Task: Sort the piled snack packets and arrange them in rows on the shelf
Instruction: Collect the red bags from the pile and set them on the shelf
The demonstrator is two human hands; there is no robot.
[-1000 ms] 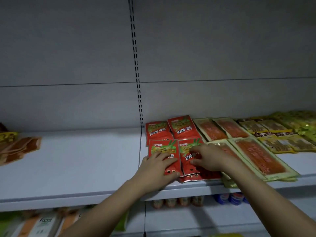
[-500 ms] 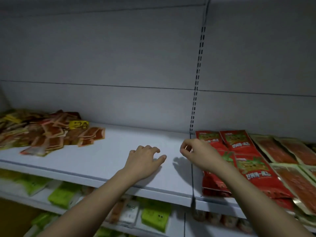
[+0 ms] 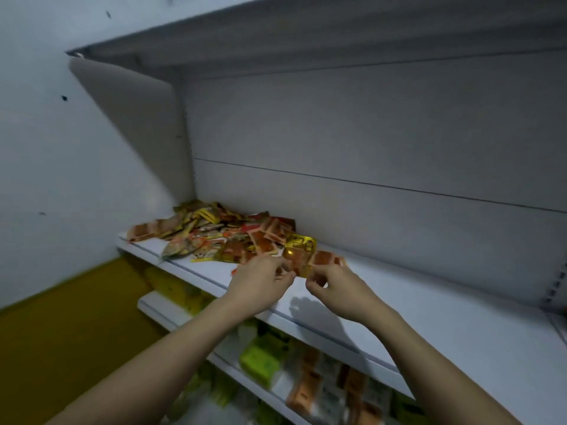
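Observation:
A loose pile of snack packets (image 3: 221, 233) in red, orange and yellow lies at the left end of the white shelf (image 3: 429, 320). Both my hands are at the pile's right edge. My left hand (image 3: 260, 280) pinches the edge of a yellow-and-orange packet (image 3: 296, 256). My right hand (image 3: 334, 286) has its fingers curled on the near edge of an orange packet (image 3: 326, 259) beside it. Blur hides how firm either grip is.
The shelf's grey back panel (image 3: 368, 148) and the shelf above (image 3: 306, 26) box the space in. A white wall (image 3: 61, 148) closes the left end. Lower shelves (image 3: 306, 378) hold green and orange packets. Yellow floor (image 3: 61, 332) shows at the lower left.
My view has swung left from the sorted red rows to the pile. Both hands left the red packets, crossed the bare shelf and now touch packets at the pile's right edge.

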